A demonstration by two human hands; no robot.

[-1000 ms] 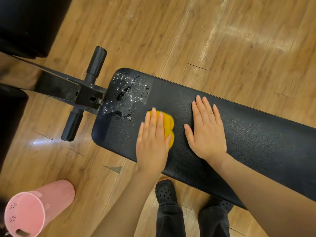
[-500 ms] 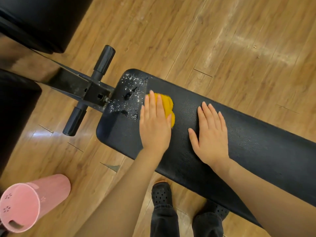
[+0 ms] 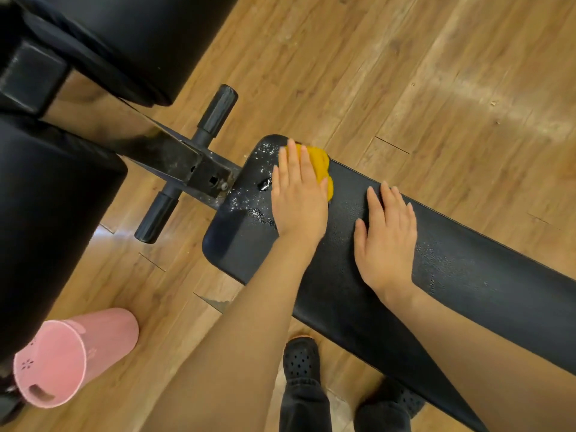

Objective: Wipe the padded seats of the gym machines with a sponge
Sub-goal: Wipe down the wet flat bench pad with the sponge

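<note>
Padded seat: your left hand presses the sponge flat, fingers straight, at its foamy end; right hand, fingers flat, braces beside.

Black padded seat runs from centre out to four o'clock, finely pebbled, with white foam specks scattered across its ten o'clock end. A mustard-yellow sponge shows bright against the black, right at the seat's twelve o'clock edge. At seven o'clock, a pale pink bucket with little flower-shaped cut-outs near its rim. The floor is warm honey-brown wood grain, planks streaked with pale glare. Black grips and a scuffed black frame at ten o'clock. Black perforated clogs and dark grey trousers at six.
</note>
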